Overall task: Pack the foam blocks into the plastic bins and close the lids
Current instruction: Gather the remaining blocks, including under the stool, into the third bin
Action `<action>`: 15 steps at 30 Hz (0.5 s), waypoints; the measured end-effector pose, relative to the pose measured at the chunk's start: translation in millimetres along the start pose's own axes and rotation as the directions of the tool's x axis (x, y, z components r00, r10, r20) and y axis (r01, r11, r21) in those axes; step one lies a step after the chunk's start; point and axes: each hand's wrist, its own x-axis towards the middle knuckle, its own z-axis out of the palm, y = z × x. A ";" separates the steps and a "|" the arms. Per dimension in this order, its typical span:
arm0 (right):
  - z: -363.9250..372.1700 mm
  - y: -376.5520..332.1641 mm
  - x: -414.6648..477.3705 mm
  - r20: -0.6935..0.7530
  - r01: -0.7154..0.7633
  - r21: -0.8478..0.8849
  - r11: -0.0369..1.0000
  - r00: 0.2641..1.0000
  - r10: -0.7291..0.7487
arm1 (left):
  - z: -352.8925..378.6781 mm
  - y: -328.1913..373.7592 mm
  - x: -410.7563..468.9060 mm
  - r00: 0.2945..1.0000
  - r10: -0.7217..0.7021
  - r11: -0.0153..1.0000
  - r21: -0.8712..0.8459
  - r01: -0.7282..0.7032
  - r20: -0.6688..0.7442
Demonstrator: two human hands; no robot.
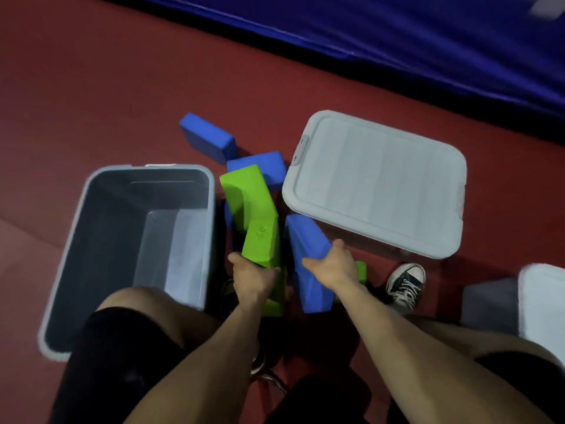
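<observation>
Three plastic bins show on the red floor (91, 87). An open grey bin (211, 228) stands at the left with nothing visible inside. A second bin, closed by a pale lid (376, 185), sits at the right. A third bin (541, 307) is cut off at the right edge of view and is blurred.

The foam blocks lie heaped in the gap between the open bin and the lidded one. Three blue blocks are plain to count. The far blue block (208, 137) lies alone towards the blue mat (397, 41). The middle blue block (260, 166) is beside the lid's near-left corner. The near blue block (305, 240) is tilted on end. A sliver of blue beside the open bin's wall may be a fourth, though this cannot be told.

Of the green ones, an upper green block (244, 194) leans over the heap and a lower green block (263, 243) stands just below it. A green corner (362, 272) also shows behind the right wrist. More green shows under the left hand, but whether it is a separate piece is unclear.

The left hand (250, 276) is closed around the near end of the lower green block. The right hand (333, 267) grips the near blue block, thumb on one side and fingers curled over the other. Both held blocks are just beside the open bin and outside it. One black-and-white shoe (406, 283) stands to the right of the hands.
</observation>
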 end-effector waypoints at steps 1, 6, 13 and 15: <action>-3.2 -5.9 -11.3 -0.034 0.015 0.013 1.000 0.999 -0.015 | -6.3 0.5 -8.8 1.000 0.022 1.000 -0.009 -0.022 0.017; -18.5 -25.2 -58.9 -0.167 0.060 -0.006 0.998 0.984 -0.061 | -26.3 11.8 -48.2 0.983 0.064 0.958 -0.286 -0.013 0.172; -53.6 -36.0 -85.7 -0.182 0.147 0.006 0.989 0.973 -0.143 | -60.4 47.1 -45.3 0.918 -0.015 0.831 -0.506 0.232 0.397; -60.6 -42.1 -88.1 -0.138 0.204 0.030 0.979 0.970 -0.198 | -67.6 53.1 -45.7 0.925 0.008 0.833 -0.514 0.203 0.379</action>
